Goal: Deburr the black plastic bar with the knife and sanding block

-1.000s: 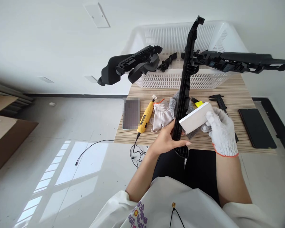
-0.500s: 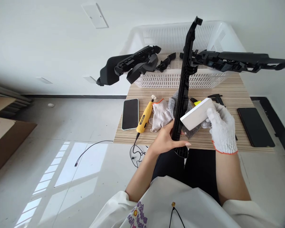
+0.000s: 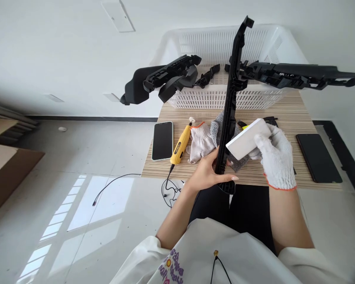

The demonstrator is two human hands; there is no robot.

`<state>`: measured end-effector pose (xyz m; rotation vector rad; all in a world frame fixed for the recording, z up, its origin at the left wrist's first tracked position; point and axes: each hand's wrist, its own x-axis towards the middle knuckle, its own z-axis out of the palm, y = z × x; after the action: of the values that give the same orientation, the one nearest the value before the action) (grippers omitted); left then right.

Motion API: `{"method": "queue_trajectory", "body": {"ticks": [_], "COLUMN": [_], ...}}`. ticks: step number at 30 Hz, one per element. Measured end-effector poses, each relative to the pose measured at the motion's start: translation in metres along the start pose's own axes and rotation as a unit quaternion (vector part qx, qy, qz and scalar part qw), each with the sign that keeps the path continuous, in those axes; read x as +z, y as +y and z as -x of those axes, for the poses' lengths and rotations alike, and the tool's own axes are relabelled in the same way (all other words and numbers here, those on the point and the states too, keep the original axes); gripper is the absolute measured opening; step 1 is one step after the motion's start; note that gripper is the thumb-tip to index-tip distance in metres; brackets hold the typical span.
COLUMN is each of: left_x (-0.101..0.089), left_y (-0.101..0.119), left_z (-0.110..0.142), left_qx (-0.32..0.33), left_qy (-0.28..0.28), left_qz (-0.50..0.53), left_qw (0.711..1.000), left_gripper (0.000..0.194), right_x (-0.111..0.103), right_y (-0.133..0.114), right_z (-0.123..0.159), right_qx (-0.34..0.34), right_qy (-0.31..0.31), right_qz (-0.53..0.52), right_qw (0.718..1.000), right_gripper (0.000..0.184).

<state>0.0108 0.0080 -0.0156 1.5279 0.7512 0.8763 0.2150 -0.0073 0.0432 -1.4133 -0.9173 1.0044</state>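
Note:
My bare left hand (image 3: 208, 173) grips the lower end of a long black plastic trim piece (image 3: 231, 98), which stands almost upright with its ribbed side showing. In a white knit glove with an orange cuff, my right hand (image 3: 275, 156) pinches a white rectangular block (image 3: 248, 140). The block's left edge is close beside the trim piece; whether they touch I cannot tell. Behind the trim piece lies a grey cloth or glove (image 3: 215, 132), partly hidden. A loose white glove (image 3: 201, 142) rests left of my left hand, beside a yellow rotary tool (image 3: 181, 145) with a pale tip.
At the back of the table (image 3: 292, 114) stands a white slotted basket (image 3: 219, 98) with several black plastic parts (image 3: 298, 75) jutting over its sides. A phone (image 3: 162, 141) lies at the left, a black phone (image 3: 318, 157) at the right. A cable (image 3: 115, 179) trails onto the floor.
The white block in my right hand has shifted very slightly and tilted a little more steeply beside the trim piece. My left hand keeps its hold.

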Motion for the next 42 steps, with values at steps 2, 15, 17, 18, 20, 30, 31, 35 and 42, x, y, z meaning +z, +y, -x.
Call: {"method": "queue_trajectory", "body": {"ticks": [2, 15, 17, 18, 20, 30, 31, 35, 42], "left_x": [0.0, 0.0, 0.001, 0.001, 0.0, 0.001, 0.001, 0.001, -0.003], "left_y": [0.0, -0.002, -0.002, -0.001, -0.002, -0.004, -0.005, -0.006, -0.004], "left_z": [0.0, -0.001, -0.001, -0.001, -0.001, -0.001, -0.001, 0.001, 0.0], "left_qx": [0.01, 0.035, 0.03, 0.034, 0.04, 0.042, 0.041, 0.046, 0.05], "left_qy": [-0.003, 0.004, 0.004, 0.009, 0.008, 0.006, 0.003, 0.009, 0.021], "left_qz": [0.005, 0.026, 0.014, 0.014, 0.017, 0.021, 0.02, 0.026, -0.035], "left_qw": [1.0, 0.999, 0.999, 0.999, 0.999, 0.999, 0.999, 0.999, 0.998], "left_gripper": [0.077, 0.085, 0.085, 0.087, 0.083, 0.082, 0.082, 0.08, 0.084], "right_x": [0.001, 0.002, 0.001, 0.001, 0.002, 0.013, 0.014, 0.013, 0.009], "right_y": [0.0, -0.002, -0.002, -0.002, -0.001, 0.008, 0.009, 0.007, 0.013], "right_z": [0.0, 0.002, 0.002, 0.002, 0.001, 0.0, 0.0, 0.001, -0.001], "right_qx": [0.022, 0.005, 0.02, 0.025, 0.008, -0.022, -0.017, -0.007, -0.018], "right_qy": [-0.052, -0.053, -0.09, -0.101, -0.055, 0.026, 0.013, -0.012, -0.176], "right_qz": [0.017, 0.036, 0.059, 0.068, 0.063, -0.008, -0.012, -0.024, 0.049], "right_qw": [0.998, 0.998, 0.994, 0.992, 0.996, 0.999, 1.0, 1.0, 0.983], "right_gripper": [0.045, 0.052, 0.051, 0.051, 0.049, 0.044, 0.045, 0.048, 0.056]}}
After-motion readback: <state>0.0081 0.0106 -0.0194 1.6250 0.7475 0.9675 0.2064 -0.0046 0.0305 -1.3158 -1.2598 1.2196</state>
